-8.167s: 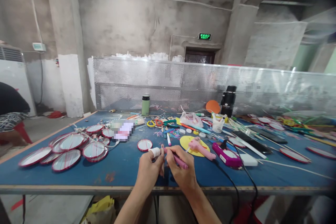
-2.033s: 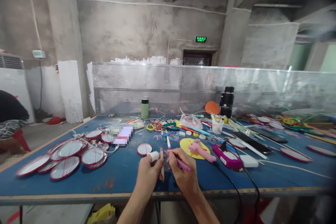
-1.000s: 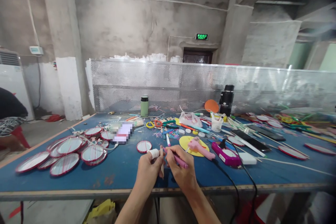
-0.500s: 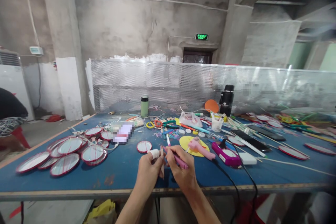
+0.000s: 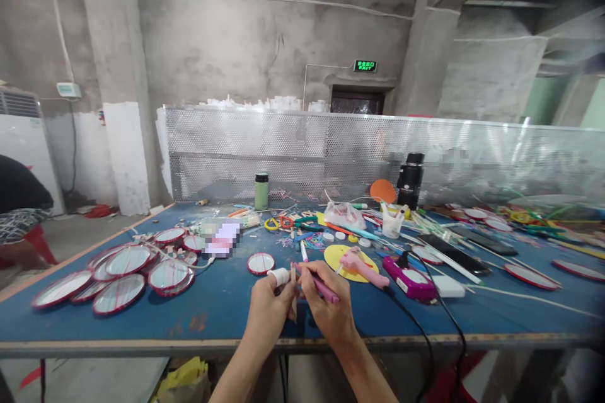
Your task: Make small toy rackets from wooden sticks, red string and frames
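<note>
My left hand (image 5: 267, 308) is closed round a thin wooden stick (image 5: 293, 289) held upright; its forefinger wears a white bandage (image 5: 278, 276). Right beside it, my right hand (image 5: 328, 308) grips a pink pen (image 5: 320, 286), with the pen's tip against the stick. Both hands hover over the near edge of the blue table (image 5: 222, 302). A pink glue gun (image 5: 362, 266) rests on a yellow disc (image 5: 336, 255) just beyond my right hand.
Several red-rimmed round discs (image 5: 127, 264) lie at the left, one more (image 5: 261, 262) ahead of my hands. A magenta device (image 5: 409, 280) with black cables, phones (image 5: 454, 255), scissors (image 5: 278, 223), a green bottle (image 5: 261, 191), a black flask (image 5: 410, 181). A person (image 5: 19, 201) sits far left. Perforated metal screen (image 5: 331, 151) behind.
Hands stay together at the same spot with stick and pen; only small shifts of the camera view.
</note>
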Tool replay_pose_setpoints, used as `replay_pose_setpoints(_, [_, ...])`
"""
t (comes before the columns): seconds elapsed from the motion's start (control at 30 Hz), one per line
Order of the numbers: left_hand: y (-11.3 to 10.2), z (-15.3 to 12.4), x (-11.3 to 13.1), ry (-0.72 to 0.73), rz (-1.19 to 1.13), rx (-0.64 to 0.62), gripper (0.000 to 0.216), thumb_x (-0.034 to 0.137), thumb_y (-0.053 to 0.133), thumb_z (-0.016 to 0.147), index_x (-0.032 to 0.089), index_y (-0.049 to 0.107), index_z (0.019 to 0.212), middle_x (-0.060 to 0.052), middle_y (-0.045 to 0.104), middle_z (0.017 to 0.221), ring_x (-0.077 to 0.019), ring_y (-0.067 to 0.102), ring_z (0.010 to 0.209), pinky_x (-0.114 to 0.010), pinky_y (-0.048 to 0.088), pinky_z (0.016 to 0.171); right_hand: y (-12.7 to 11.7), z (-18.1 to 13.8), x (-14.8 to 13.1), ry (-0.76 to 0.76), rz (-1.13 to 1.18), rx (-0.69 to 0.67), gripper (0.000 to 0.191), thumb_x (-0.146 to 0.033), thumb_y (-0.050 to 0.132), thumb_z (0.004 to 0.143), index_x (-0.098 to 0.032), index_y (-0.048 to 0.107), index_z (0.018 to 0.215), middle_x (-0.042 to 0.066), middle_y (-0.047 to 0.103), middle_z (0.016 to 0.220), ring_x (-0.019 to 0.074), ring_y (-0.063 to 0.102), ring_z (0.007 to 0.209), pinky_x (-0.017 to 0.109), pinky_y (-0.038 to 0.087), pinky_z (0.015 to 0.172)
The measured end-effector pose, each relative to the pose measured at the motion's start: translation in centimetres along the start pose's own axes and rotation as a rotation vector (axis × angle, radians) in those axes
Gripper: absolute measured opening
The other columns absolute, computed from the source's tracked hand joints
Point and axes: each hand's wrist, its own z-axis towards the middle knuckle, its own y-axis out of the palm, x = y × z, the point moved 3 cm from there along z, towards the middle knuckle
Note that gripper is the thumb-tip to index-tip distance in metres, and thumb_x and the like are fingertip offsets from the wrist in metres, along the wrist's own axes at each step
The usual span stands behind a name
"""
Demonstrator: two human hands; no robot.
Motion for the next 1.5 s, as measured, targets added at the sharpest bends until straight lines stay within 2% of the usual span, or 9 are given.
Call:
replay_pose_setpoints(0.5, [0.11, -0.16, 0.36, -0.008, 0.012, 0.002, 0.036, 0.046, 0.055, 0.085, 0.018, 0.053, 0.063, 0.005, 0.047, 0.042, -0.0105, 0.048, 0.037, -0.019, 0.035, 0.040, 0.03, -0.03, -0.22, -0.035, -0.026, -0.028, 0.018, -0.021, 0.050, 0.094, -0.018, 0.064, 0.082, 0.002, 0.067, 0.071, 0.0134, 0.064, 0.063, 0.022, 0.050, 0.062])
replay_pose_setpoints(0.8, [0.21, -0.02, 0.35, -0.015, -0.030, 0.000, 0.037, 0.049, 0.055, 0.085, 0.016, 0.058, 0.068, 0.005, 0.048, 0.046, -0.0096, 0.047, 0.037, -0.018, 0.035, 0.039, 0.02, 0.18, -0.37, -0.072, -0.025, -0.031, 0.016, -0.020, 0.052, 0.093, -0.019, 0.065, 0.083, 0.002, 0.069, 0.074, 0.0140, 0.065, 0.064, 0.023, 0.051, 0.063])
replay_pose_setpoints(0.93, [0.24, 0.04, 0.24, -0.016, -0.030, 0.004, 0.039, 0.051, 0.055, 0.086, 0.015, 0.059, 0.070, 0.004, 0.050, 0.046, -0.0098, 0.048, 0.038, -0.019, 0.036, 0.040, -0.19, 0.22, -0.53, -0.089, -0.022, 0.016, 0.016, -0.019, 0.052, 0.092, -0.020, 0.065, 0.083, 0.001, 0.068, 0.072, 0.0133, 0.064, 0.061, 0.023, 0.051, 0.061])
replay_pose_setpoints(1.2, [0.06, -0.20, 0.35, 0.006, 0.001, -0.001, 0.036, 0.046, 0.056, 0.086, 0.017, 0.057, 0.066, 0.005, 0.050, 0.043, -0.0108, 0.049, 0.038, -0.019, 0.036, 0.041, -0.09, 0.01, -0.36, -0.056, -0.013, -0.011, 0.017, -0.019, 0.050, 0.094, -0.018, 0.065, 0.085, 0.002, 0.067, 0.073, 0.0135, 0.063, 0.063, 0.023, 0.050, 0.062])
replay_pose_setpoints(1.37, [0.02, -0.28, 0.40, -0.002, 0.022, 0.002, 0.039, 0.049, 0.054, 0.087, 0.017, 0.055, 0.064, 0.004, 0.049, 0.041, -0.0112, 0.049, 0.037, -0.019, 0.035, 0.041, -0.08, 0.04, -0.34, -0.053, -0.040, -0.022, 0.020, -0.020, 0.051, 0.093, -0.018, 0.065, 0.079, 0.001, 0.065, 0.068, 0.0129, 0.061, 0.059, 0.023, 0.048, 0.058])
replay_pose_setpoints(1.5, [0.07, -0.18, 0.15, 0.008, -0.007, -0.004, 0.038, 0.049, 0.054, 0.087, 0.017, 0.056, 0.066, 0.005, 0.051, 0.043, -0.0111, 0.050, 0.038, -0.020, 0.036, 0.041, -0.10, 0.06, -0.34, -0.054, -0.017, -0.009, 0.018, -0.019, 0.050, 0.093, -0.018, 0.065, 0.084, 0.002, 0.068, 0.073, 0.0140, 0.063, 0.064, 0.024, 0.050, 0.062])
